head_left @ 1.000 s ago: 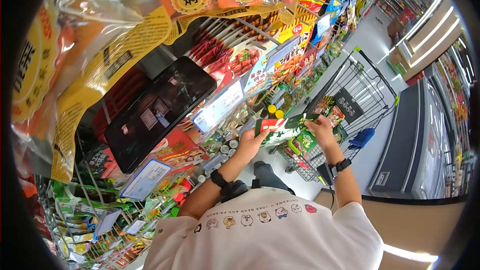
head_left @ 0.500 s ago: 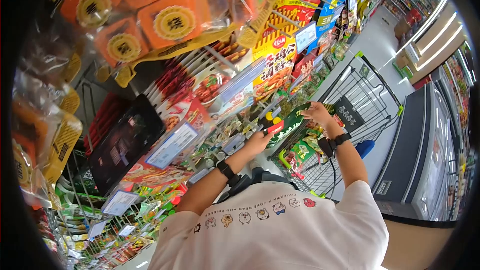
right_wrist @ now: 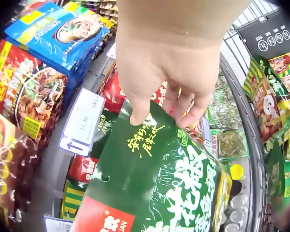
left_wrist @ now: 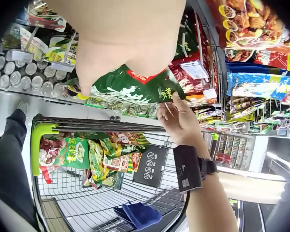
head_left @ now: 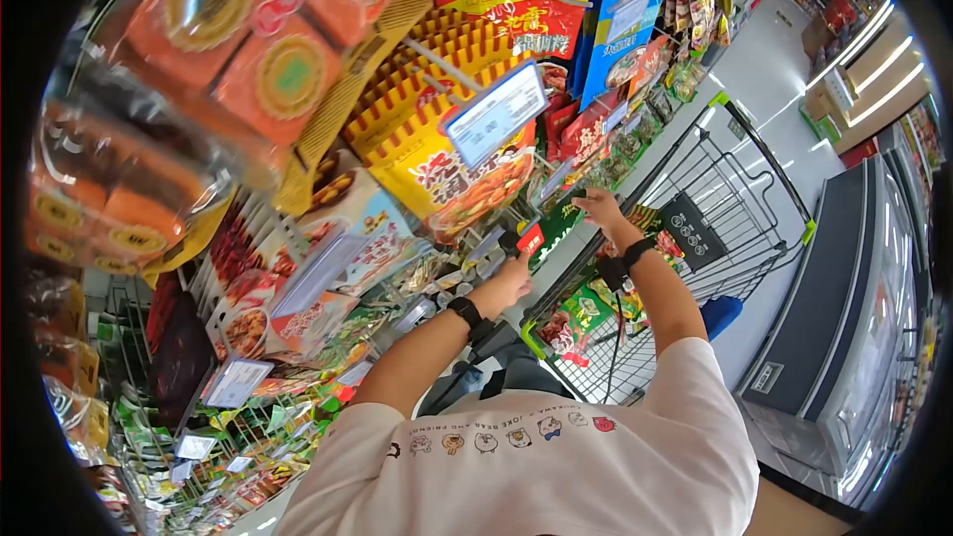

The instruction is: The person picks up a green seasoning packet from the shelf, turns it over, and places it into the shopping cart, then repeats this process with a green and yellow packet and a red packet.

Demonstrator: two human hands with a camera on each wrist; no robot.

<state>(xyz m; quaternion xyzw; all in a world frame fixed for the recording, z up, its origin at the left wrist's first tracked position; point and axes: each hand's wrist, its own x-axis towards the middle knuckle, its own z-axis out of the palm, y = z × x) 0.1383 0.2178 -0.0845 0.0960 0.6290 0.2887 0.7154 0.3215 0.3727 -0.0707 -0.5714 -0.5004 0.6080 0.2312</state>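
Observation:
A green packet (right_wrist: 150, 169) with white lettering and a red label is held between both hands beside the shelf. In the right wrist view the right hand (right_wrist: 169, 72) pinches its edge, thumb on the front face and the other fingers behind. The left hand (head_left: 508, 283) grips the red-label end in the head view; the left wrist view has this hand (left_wrist: 121, 53) large at the top, over the packet (left_wrist: 135, 87). The right hand (left_wrist: 180, 118) is at the packet's other end there.
A wire shopping cart (head_left: 730, 174) with several food packets (left_wrist: 111, 157) and a blue item (left_wrist: 137, 215) stands beside the shelf. Hanging packets (head_left: 437, 159) and price tags (head_left: 496, 111) line the left. A freezer (head_left: 824, 288) stands at the right.
The view has shifted along the shelf, so the yellow packets appear larger and the dark screen has slid left. Both hands have kept hold of the green packet, which has tilted more steeply.

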